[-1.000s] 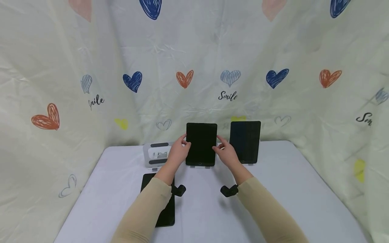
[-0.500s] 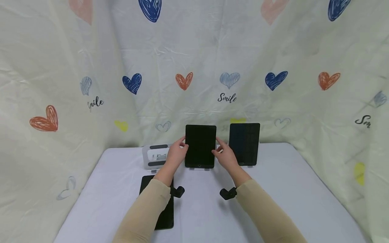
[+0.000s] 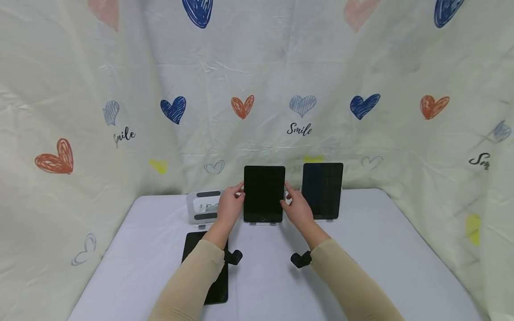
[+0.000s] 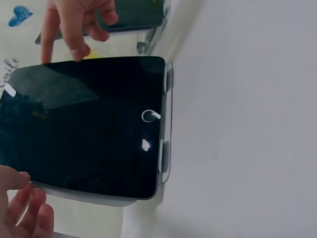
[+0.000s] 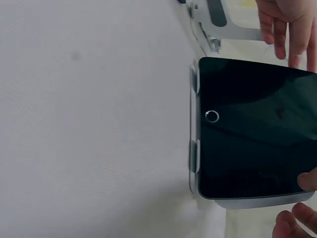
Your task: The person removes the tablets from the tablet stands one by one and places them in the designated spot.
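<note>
Tablet (image 3: 264, 194) propped upright on stand (image 5: 195, 156) toward far side of bench (image 3: 261, 276), home button at bottom. Left hand (image 3: 230, 207) clamped by thumb and fingers on left edge; right hand (image 3: 298, 207) likewise on right edge. Second tablet (image 3: 322, 189) propped just right. Left stand (image 3: 205, 217) beside left hand. Third tablet (image 3: 220, 285) flat on bench, partly hidden by left sleeve (image 3: 188, 281). Heart-print cloth (image 3: 261, 67) behind.
</note>
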The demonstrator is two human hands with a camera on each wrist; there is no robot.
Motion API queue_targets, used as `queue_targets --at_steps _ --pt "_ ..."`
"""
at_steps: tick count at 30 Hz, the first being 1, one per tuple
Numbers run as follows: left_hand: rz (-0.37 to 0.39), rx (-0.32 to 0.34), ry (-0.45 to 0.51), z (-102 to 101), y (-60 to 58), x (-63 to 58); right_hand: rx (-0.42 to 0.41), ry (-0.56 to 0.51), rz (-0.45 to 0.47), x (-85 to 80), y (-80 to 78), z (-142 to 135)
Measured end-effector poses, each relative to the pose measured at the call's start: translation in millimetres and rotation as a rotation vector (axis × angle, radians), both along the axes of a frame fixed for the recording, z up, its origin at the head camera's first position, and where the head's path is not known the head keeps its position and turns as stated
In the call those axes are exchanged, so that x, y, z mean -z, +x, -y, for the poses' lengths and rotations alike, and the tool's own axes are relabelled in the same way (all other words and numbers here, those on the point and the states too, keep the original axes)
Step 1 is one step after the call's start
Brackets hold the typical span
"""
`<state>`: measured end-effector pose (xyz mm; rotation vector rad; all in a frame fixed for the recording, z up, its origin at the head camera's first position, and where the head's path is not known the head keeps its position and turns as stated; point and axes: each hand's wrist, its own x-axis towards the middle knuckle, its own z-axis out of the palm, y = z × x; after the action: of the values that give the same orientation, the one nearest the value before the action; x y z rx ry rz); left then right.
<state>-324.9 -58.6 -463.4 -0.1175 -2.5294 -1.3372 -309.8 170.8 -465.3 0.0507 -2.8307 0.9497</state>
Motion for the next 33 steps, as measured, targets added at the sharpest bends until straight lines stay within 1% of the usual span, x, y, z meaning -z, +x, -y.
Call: queue_targets --at_steps 4,9,15,19,22,26,29,33 --pt "-0.031 0.002 0.026 2 0.9 4.2 -0.001 -0.016 -0.062 3.6 2.5 1" --pt "-0.059 -0.012 0.05 5 2.3 8.6 0.003 -0.035 -0.15 7.9 6.0 2" --pt "-0.105 -0.023 0.058 4 2.5 11.7 0.006 -0.06 -0.232 13.2 5.8 2" --pt "-0.124 -0.043 0.074 1 4.6 13.0 0.03 -0.093 -0.241 17.1 5.6 1" --pt "-0.126 -0.058 0.102 -1 5.8 14.6 0.051 -0.144 -0.237 19.5 6.8 1" --pt "-0.13 -0.066 0.125 -4 4.7 17.3 0.07 -0.201 -0.268 21.1 8.4 1" --pt "-0.141 -0.068 0.128 -6 3.4 18.6 0.078 -0.224 -0.279 21.9 8.6 0" --pt "-0.144 -0.089 0.151 -7 3.6 19.4 0.061 -0.248 -0.26 22.8 7.9 0"
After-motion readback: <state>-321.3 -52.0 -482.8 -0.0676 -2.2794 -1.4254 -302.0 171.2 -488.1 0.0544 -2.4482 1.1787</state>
